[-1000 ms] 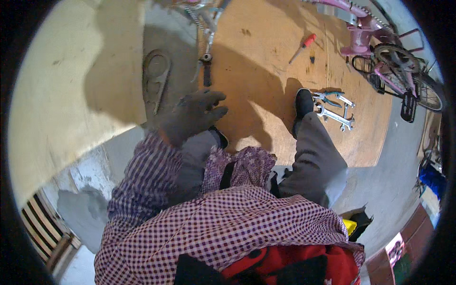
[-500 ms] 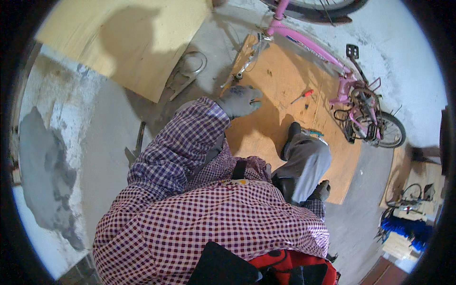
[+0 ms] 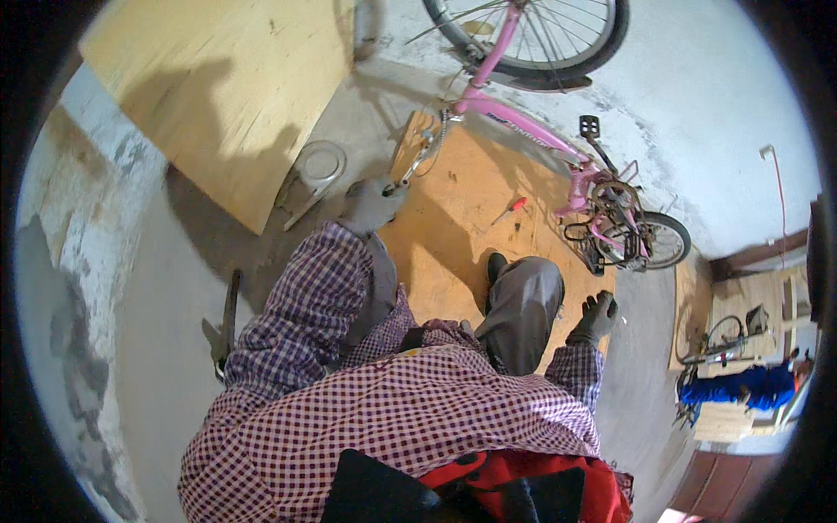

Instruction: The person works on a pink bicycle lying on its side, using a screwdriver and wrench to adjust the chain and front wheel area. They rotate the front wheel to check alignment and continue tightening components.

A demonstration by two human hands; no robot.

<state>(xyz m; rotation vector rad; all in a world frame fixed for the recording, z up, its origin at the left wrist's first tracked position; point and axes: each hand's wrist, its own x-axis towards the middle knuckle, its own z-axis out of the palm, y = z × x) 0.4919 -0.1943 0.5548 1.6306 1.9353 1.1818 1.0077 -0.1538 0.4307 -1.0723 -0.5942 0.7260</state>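
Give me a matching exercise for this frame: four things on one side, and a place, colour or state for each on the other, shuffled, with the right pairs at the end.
Things
1. Left hand
2. Screwdriver
3. Right hand
4. Bicycle frame

Place, colour or state
A. Pink
B. Out to the right of the bent right knee, with no tool visible in it
C. At the near end of the silver bar
D. Lying on the orange-brown board, red handle showing

Right pairs: 1-C, 2-D, 3-B, 4-A
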